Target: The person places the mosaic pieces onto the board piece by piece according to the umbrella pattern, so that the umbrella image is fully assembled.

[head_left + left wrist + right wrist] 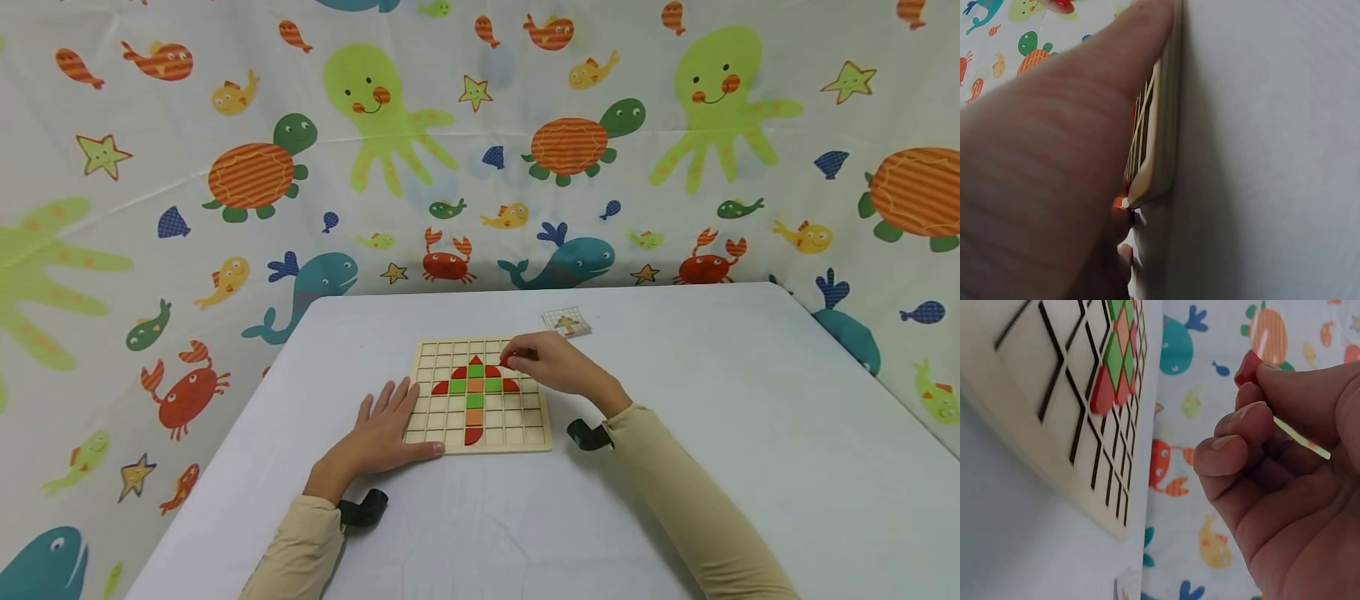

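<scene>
A wooden grid board [513,421] lies on the table, bearing several red, green and orange pieces in a pattern: a column with a red triangle [476,361] at its top, a red rounded piece [473,436] at its bottom, and wings to both sides. Above the board's upper right part, my right hand [553,362] pinches a small red block [1247,369] between thumb and index finger; its exact shape is unclear. My left hand [386,429] rests at the board's left edge, fingers spread and straight, thumb along the front edge.
Behind the board, a small card [567,322] with a printed grid pattern lies on the white table [720,400]. A curtain [465,225] with sea animals hangs behind. Black wrist devices [365,508] are on both arms.
</scene>
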Demonstrator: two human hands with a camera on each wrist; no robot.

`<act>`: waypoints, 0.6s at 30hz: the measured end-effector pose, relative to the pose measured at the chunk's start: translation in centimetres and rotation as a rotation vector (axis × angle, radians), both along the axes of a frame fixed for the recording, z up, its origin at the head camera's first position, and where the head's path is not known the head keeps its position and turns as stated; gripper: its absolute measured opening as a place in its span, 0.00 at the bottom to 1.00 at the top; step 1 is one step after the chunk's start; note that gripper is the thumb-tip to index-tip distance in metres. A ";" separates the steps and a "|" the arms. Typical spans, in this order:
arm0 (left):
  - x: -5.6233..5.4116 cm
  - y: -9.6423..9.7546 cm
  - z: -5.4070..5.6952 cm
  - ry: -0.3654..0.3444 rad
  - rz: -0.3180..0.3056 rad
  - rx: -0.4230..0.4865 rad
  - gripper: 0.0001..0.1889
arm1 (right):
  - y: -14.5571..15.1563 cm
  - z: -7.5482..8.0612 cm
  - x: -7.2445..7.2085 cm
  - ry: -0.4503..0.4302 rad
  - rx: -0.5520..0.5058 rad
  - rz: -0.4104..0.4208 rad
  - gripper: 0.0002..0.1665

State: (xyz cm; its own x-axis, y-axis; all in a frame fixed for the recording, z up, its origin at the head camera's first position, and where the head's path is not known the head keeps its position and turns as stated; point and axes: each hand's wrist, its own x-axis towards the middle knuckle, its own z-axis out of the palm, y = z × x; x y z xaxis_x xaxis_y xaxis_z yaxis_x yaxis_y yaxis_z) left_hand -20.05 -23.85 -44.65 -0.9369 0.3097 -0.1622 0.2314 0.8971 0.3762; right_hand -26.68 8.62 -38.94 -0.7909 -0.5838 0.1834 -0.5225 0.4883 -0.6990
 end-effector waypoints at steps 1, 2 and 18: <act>0.0 0.0 0.0 -0.001 0.001 0.000 0.65 | -0.4 0.0 0.2 -0.007 0.001 0.010 0.09; 0.0 0.0 -0.1 -0.001 0.001 -0.002 0.65 | -0.7 0.0 0.4 -0.019 0.001 0.017 0.07; -0.1 -0.2 0.2 0.001 -0.009 0.003 0.66 | -4.1 -0.9 2.3 -0.140 -0.117 0.214 0.04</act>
